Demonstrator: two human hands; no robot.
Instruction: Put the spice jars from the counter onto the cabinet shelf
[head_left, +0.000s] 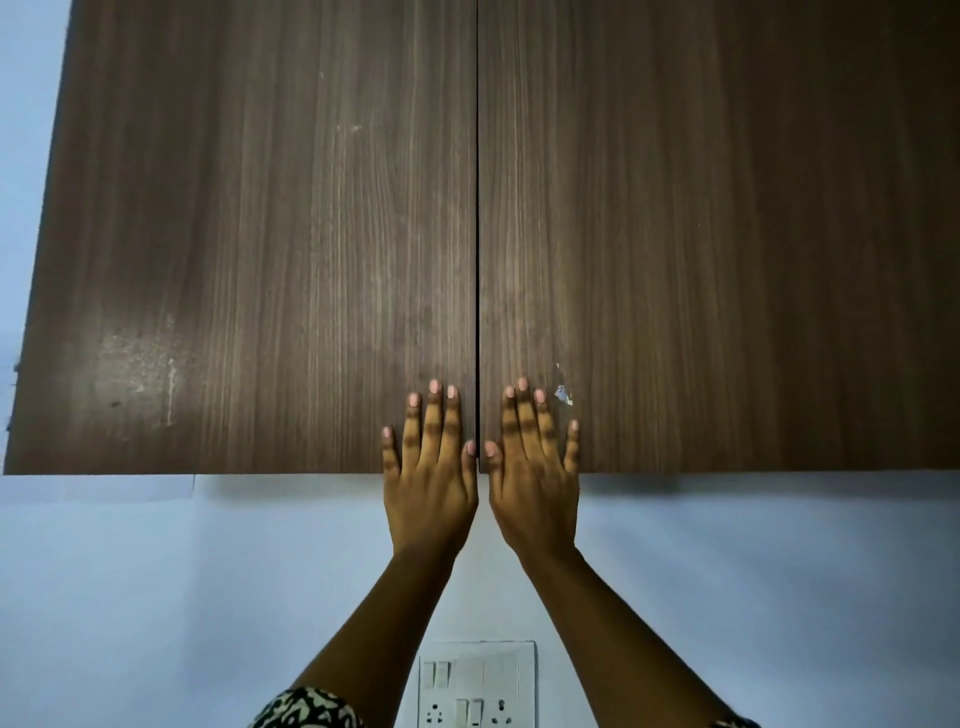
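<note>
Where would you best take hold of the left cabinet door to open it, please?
On the left cabinet door, grip under the bottom edge near the inner corner, probably coming from below. Its flat face shows no handle, the centre seam is very narrow, and that edge stands clear of the wall.

The shut cabinet doors (260, 234) hide whatever is behind them. The right door (727, 234) runs off the top and right edges; the bottom edge cuts the socket plate (477, 680) and patterned sleeve (306, 709).
</note>
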